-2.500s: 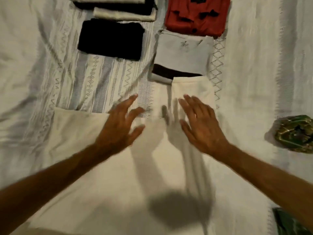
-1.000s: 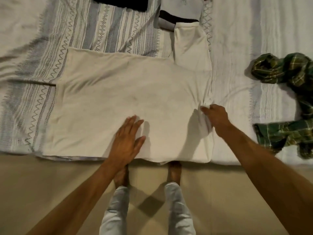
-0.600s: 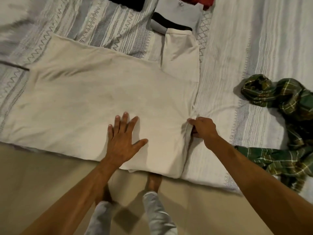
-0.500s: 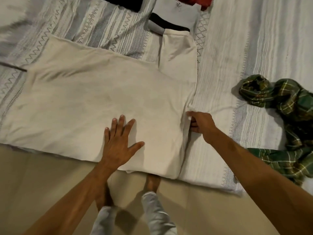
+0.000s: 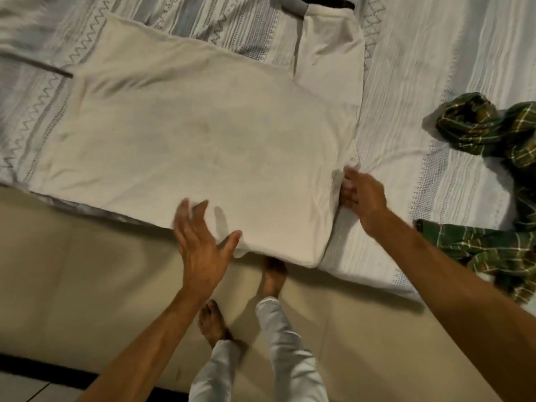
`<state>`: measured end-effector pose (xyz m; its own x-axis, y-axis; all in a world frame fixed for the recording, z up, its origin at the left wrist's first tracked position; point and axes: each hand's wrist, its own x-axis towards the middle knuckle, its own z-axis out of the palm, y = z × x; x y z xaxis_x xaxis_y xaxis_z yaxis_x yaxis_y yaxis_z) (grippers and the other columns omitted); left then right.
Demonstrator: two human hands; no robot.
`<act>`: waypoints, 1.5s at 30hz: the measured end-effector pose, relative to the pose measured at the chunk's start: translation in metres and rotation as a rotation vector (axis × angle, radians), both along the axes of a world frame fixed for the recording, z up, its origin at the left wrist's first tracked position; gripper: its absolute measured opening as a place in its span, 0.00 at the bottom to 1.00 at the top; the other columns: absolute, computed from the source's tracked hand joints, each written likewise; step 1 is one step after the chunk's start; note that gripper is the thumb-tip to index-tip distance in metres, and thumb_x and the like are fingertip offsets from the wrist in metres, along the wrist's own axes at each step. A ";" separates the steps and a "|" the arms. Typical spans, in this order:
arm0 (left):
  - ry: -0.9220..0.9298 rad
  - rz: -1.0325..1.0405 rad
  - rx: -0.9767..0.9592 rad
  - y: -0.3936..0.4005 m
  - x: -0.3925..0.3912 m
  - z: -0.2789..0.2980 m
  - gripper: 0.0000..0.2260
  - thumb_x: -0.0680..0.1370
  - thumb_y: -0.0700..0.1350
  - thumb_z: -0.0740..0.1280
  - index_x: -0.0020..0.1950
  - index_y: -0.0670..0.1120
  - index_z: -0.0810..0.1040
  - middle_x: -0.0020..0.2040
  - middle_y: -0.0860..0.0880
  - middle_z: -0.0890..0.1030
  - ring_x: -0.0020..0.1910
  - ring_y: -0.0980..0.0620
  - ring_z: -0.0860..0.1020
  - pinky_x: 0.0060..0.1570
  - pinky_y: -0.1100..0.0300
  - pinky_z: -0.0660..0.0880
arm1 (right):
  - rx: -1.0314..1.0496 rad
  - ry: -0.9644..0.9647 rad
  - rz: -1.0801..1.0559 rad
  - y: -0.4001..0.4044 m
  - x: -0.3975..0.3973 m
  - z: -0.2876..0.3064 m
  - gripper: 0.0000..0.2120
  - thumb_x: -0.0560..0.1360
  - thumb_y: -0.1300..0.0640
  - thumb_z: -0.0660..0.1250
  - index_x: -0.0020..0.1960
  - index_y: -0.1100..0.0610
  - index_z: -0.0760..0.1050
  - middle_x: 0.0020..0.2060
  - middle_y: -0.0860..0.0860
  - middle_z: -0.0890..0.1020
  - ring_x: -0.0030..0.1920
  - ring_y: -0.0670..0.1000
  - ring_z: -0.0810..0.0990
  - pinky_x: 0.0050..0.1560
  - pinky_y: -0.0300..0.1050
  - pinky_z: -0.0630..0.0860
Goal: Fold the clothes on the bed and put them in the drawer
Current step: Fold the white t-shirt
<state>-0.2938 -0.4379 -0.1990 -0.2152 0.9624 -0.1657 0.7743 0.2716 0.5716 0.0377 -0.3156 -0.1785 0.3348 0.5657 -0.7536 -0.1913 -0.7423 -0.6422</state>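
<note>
A cream shirt [image 5: 203, 134] lies spread flat on the striped bedspread [image 5: 435, 68], with one sleeve [image 5: 330, 53] pointing away from me. Its near hem hangs slightly over the bed's edge. My left hand [image 5: 200, 242] hovers at that near hem with fingers spread and blurred, holding nothing. At the shirt's right side, my right hand [image 5: 362, 195] has its fingers curled into the fabric edge, which bunches there.
A crumpled green plaid garment [image 5: 493, 132] lies on the bed to the right, trailing toward the near edge [image 5: 493, 253]. Folded clothes [image 5: 298, 5] peek in at the top. The beige bed side [image 5: 87, 271] and my feet are below.
My left hand has lifted off the shirt and slid back to its near hem. My right hand stays at the shirt's right edge. The view has shifted slightly.
</note>
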 end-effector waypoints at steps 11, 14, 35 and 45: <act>-0.761 0.347 -0.430 -0.060 0.013 -0.011 0.35 0.73 0.40 0.80 0.76 0.53 0.68 0.72 0.52 0.77 0.71 0.55 0.73 0.73 0.49 0.71 | -0.031 -0.072 0.235 -0.188 -0.062 0.019 0.07 0.80 0.62 0.70 0.55 0.54 0.84 0.48 0.53 0.88 0.56 0.60 0.85 0.63 0.60 0.79; -0.871 0.359 -0.470 -0.051 0.017 -0.005 0.29 0.75 0.36 0.78 0.71 0.50 0.70 0.71 0.50 0.77 0.72 0.52 0.73 0.71 0.54 0.70 | -0.040 -0.081 0.202 -0.204 -0.068 0.017 0.09 0.80 0.61 0.71 0.57 0.52 0.84 0.52 0.51 0.87 0.59 0.58 0.84 0.63 0.59 0.79; -0.407 0.100 -0.557 -0.093 -0.023 -0.033 0.10 0.77 0.53 0.76 0.47 0.50 0.78 0.40 0.53 0.84 0.41 0.53 0.82 0.42 0.59 0.75 | -0.208 -0.489 0.202 -0.216 -0.074 -0.024 0.07 0.81 0.61 0.66 0.51 0.56 0.83 0.48 0.56 0.86 0.47 0.54 0.84 0.50 0.50 0.82; -0.400 0.121 -0.372 -0.079 -0.020 -0.027 0.11 0.80 0.42 0.73 0.59 0.47 0.76 0.51 0.52 0.82 0.52 0.51 0.82 0.58 0.53 0.80 | 0.091 -0.696 0.354 -0.152 -0.083 0.009 0.17 0.82 0.47 0.68 0.64 0.58 0.74 0.58 0.54 0.78 0.56 0.54 0.78 0.56 0.46 0.73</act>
<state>-0.3135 -0.5165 -0.2262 -0.1710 0.7957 -0.5811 0.4677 0.5847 0.6629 -0.0457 -0.4675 -0.1698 0.5014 0.7763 -0.3821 0.5154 -0.6226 -0.5888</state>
